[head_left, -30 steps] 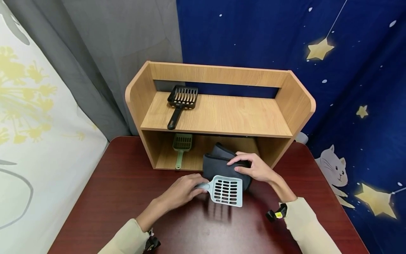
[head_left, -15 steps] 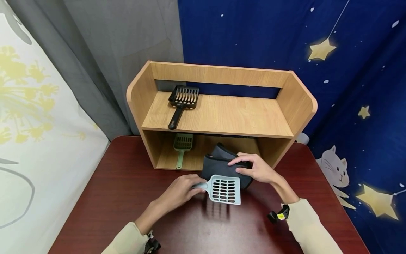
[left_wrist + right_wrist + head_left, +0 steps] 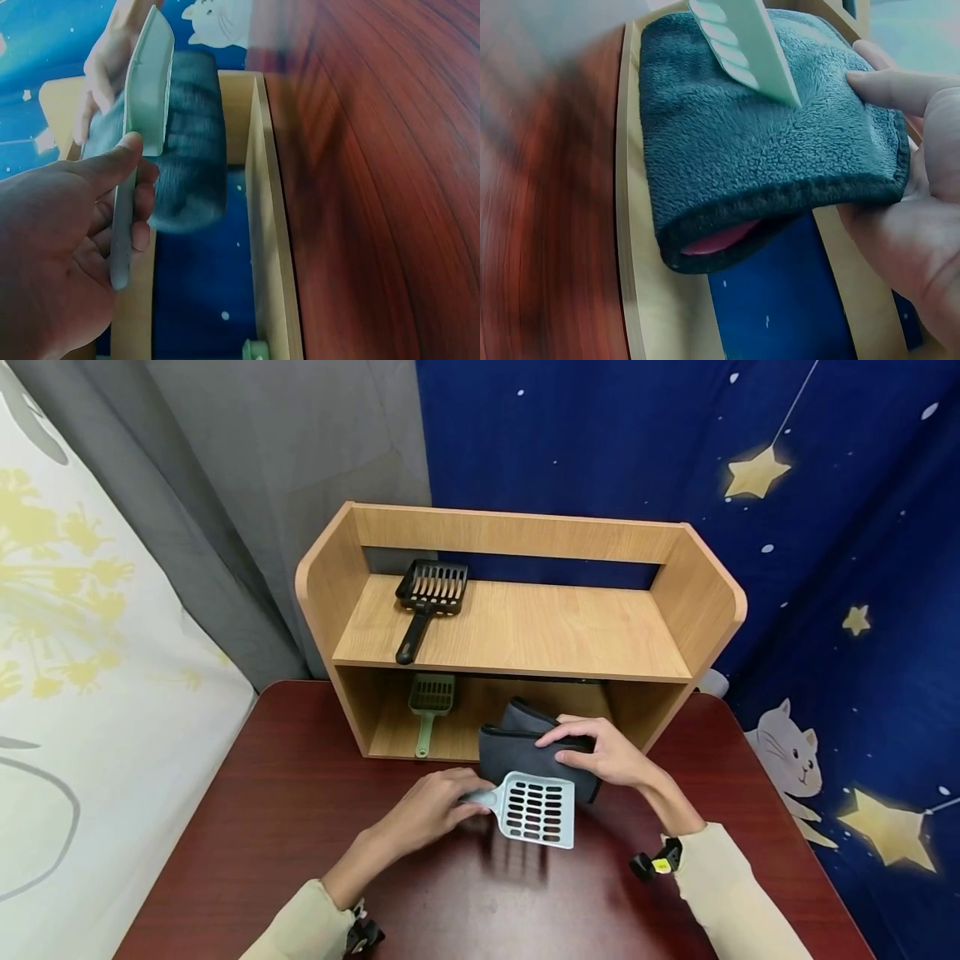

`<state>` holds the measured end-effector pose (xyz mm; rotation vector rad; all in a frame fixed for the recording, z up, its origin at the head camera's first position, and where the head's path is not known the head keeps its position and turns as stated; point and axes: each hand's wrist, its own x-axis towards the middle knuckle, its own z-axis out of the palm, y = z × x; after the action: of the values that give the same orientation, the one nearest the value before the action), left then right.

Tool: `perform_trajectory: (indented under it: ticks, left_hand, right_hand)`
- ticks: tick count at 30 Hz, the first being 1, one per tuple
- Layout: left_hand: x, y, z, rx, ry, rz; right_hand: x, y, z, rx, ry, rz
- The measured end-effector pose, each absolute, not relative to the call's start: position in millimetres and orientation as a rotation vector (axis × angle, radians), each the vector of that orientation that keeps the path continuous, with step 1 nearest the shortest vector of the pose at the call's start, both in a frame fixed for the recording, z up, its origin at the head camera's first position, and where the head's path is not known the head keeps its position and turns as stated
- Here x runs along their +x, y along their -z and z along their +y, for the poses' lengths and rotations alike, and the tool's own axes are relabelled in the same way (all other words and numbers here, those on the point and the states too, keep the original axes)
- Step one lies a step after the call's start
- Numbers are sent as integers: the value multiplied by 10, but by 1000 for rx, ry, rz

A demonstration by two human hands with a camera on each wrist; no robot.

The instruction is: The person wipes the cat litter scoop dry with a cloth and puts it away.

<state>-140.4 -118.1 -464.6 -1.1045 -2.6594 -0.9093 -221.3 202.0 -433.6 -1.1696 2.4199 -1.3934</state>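
Observation:
My left hand (image 3: pixel 431 802) grips the handle of a pale blue slotted litter scoop (image 3: pixel 535 810), held above the table with its head pointing right. In the left wrist view the thumb and fingers pinch the scoop handle (image 3: pixel 123 232). A folded dark grey cloth (image 3: pixel 510 756) hangs just behind the scoop, pinched at its right side by my right hand (image 3: pixel 611 756). The right wrist view shows the fuzzy cloth (image 3: pixel 765 142) with a dark trimmed edge and a bit of pink inside its fold. There, the scoop (image 3: pixel 754 45) overlaps the cloth; whether they touch I cannot tell.
Behind the hands stands a wooden two-tier shelf (image 3: pixel 517 670) on the dark red table (image 3: pixel 300 827). A black slotted scoop (image 3: pixel 423 618) lies on its upper tier at the left. Below it, a green scoop (image 3: pixel 426 727) lies on the lower tier.
The scoop and the left hand shift slightly left, then back right. The lower part of the cloth moves a little; the right hand keeps its hold on it.

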Motion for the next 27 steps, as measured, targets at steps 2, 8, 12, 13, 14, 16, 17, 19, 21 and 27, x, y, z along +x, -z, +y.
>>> perform_trajectory:
  ticks: [2,8,12,13,14,16,17,19,21,27]
  left_hand:
    - [-1402,4637,-1137,-1109,920,-2660]
    - [-1398,4633,-1079,-1114,913,-2642]
    - [-1388,4640,-1123,-1089,863,-2628]
    - [-1387,4645,-1139,-1085,854,-2621]
    - [-1385,4646,-1155,-1079,850,-2616]
    - [-1390,4659,-1190,-1071,844,-2602]
    - [-1390,4664,-1206,-1067,843,-2597]
    - [-1393,4671,-1235,-1057,842,-2593]
    - [-1398,4681,-1258,-1046,843,-2595]
    - [-1394,4700,-1311,-1003,855,-2607]
  right_hand:
    - [-2222,4326,1936,-1200,1418,2400]
    - [-2230,4320,1874,-1187,1444,2376]
    - [-2212,4342,1990,-1133,1422,2402]
    - [-2205,4348,2031,-1118,1417,2408]
    - [-2195,4351,2074,-1103,1412,2415]
    - [-2173,4358,2170,-1070,1401,2438]
    - [-2160,4359,2218,-1051,1398,2449]
    - [-2127,4349,2303,-1014,1393,2471]
    - [-2104,4342,2376,-990,1392,2490]
    - [-2063,4342,2495,-931,1467,2521]
